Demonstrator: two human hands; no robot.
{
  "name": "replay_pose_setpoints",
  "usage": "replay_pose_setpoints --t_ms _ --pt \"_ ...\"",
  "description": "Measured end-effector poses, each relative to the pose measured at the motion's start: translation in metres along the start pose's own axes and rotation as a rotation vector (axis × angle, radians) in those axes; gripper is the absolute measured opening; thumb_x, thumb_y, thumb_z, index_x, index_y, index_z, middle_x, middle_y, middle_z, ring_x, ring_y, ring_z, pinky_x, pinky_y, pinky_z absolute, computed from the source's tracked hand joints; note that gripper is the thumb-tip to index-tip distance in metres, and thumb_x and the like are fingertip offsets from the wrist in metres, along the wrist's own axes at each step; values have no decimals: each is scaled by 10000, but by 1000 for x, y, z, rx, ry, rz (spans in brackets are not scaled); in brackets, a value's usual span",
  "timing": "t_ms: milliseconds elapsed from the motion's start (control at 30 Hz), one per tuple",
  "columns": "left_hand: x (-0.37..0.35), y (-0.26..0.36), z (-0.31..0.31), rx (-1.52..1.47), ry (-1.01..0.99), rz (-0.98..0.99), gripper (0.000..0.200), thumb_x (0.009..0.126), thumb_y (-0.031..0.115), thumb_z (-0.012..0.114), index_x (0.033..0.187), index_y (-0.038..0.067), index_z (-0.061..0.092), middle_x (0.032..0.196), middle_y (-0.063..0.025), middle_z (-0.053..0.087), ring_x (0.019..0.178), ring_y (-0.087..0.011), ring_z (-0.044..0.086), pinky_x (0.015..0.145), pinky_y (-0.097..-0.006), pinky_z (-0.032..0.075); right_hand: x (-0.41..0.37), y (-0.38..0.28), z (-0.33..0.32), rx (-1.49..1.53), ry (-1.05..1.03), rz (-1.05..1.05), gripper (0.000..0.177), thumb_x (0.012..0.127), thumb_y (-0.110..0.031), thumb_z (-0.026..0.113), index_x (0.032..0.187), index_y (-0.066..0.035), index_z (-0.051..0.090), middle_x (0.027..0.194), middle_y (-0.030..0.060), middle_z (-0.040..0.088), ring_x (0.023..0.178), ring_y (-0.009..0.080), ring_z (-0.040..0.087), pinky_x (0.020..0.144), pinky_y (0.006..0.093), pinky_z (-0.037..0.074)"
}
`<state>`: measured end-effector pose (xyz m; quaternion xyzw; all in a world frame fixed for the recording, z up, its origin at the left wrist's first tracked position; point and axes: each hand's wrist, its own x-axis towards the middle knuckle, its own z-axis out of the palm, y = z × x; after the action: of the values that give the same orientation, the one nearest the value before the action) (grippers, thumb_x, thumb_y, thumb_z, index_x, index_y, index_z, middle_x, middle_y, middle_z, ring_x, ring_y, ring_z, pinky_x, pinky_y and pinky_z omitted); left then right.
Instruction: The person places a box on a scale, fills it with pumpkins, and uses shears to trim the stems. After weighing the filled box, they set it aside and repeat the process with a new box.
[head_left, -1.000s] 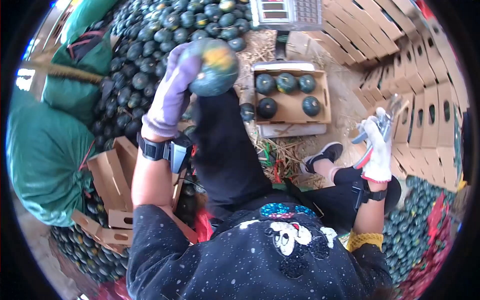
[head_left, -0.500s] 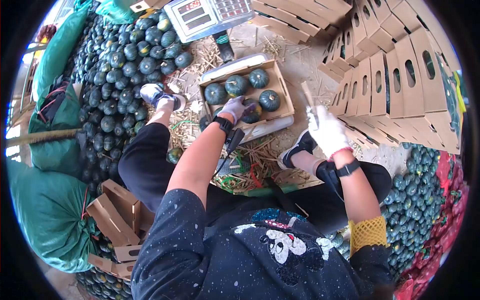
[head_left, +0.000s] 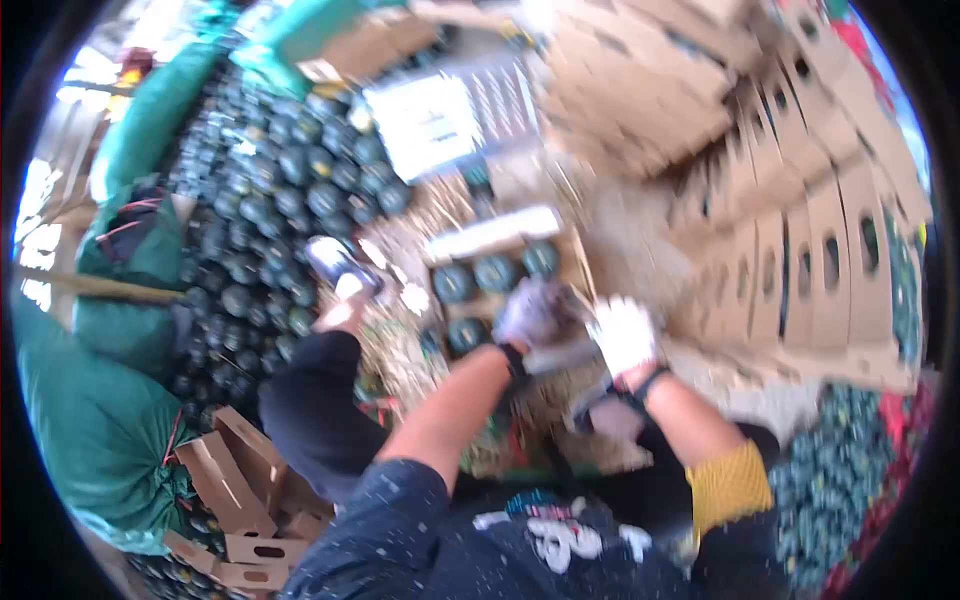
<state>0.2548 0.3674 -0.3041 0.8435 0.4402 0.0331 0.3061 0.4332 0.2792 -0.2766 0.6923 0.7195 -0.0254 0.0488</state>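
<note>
A shallow cardboard box [head_left: 583,262] on the scale holds dark green pumpkins, with three along its back row, including a middle pumpkin [head_left: 495,273]. Another pumpkin [head_left: 468,333] sits at the front, left of my left hand [head_left: 540,312]. That hand, in a greyish-purple glove, lies palm down over the box's front right part and hides the pumpkins there; motion smears its fingers. My right hand [head_left: 622,335], white-gloved, is at the box's right front corner. Its fingers are bent around something thin, too blurred to name.
The scale's display [head_left: 430,122] stands behind the box. A large pumpkin heap [head_left: 270,210] lies to the left, beside green sacks [head_left: 100,410]. Stacked cartons [head_left: 790,290] rise on the right, with more pumpkins [head_left: 830,480] below them. Straw litters the floor around my feet.
The view has shifted and blurred, so the scene sits lower. My left hand has moved right across the box. My right hand has come in closer to the box's right front corner.
</note>
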Motion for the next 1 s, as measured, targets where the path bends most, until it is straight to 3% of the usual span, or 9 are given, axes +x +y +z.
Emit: replay_pose_setpoints --t_ms 100,300,467,633,700,767,867,933,1000 --pt "-2 -4 3 -15 84 31 476 847 362 663 1230 82 617 1118 -156 620 1007 -349 601 933 -426 496 8 4 3 21 -134 32 287 844 -418 678 989 -172 648 964 62 641 937 262 621 789 453 483" --pt "13 -43 59 -60 213 192 519 888 313 663 1391 259 552 999 -189 512 822 -386 564 802 -462 482 17 -18 -23 93 -497 138 275 943 -324 564 1104 -104 596 1007 179 700 960 344 705 846 474 536" --pt "19 -39 38 -10 121 212 440 845 328 678 1270 220 636 1049 -169 558 907 -351 604 829 -426 507 30 -16 -34 349 -767 154 641 796 -334 653 1311 26 527 1169 281 659 1129 402 638 976 445 498" --pt "-58 4 -56 50 -65 371 348 806 336 700 1105 158 690 1000 -95 639 964 -275 633 829 -373 530 -13 -1 -147 480 -911 -131 618 694 -488 771 1093 -51 592 855 195 696 713 296 685 665 420 527" --pt "-106 25 -70 76 -148 238 395 822 367 704 1137 130 672 1034 -108 646 998 -287 637 850 -387 528 -43 8 -153 366 -774 -267 539 679 -440 770 1050 -81 617 921 175 705 830 345 691 709 452 543" --pt "-151 20 -44 -9 -164 126 543 848 424 696 1270 100 589 1112 -157 635 1056 -321 631 905 -397 517 -67 10 -164 323 -670 -73 699 664 -393 733 1283 -124 553 1000 232 670 932 398 675 811 474 553" --pt "-192 32 -9 185 -174 297 820 876 484 676 1500 67 345 1344 -261 531 1199 -391 571 1030 -403 462 -91 8 -139 300 157 111 525 924 -294 579 1426 -207 452 946 210 631 828 413 634 699 553 505" --pt "-173 54 -20 -146 -436 141 898 900 477 673 1556 60 224 1456 -237 444 1297 -373 511 1096 -413 404 -89 4 -145 154 363 140 611 899 -290 607 1473 -221 410 903 156 617 827 353 625 719 496 493" --pt "-158 83 -28 -972 -367 -30 938 914 453 673 1588 106 120 1367 -204 487 1184 -267 559 984 -362 465 -92 3 -158 195 345 143 673 820 -252 660 1452 -183 437 982 141 635 941 347 622 857 496 463"
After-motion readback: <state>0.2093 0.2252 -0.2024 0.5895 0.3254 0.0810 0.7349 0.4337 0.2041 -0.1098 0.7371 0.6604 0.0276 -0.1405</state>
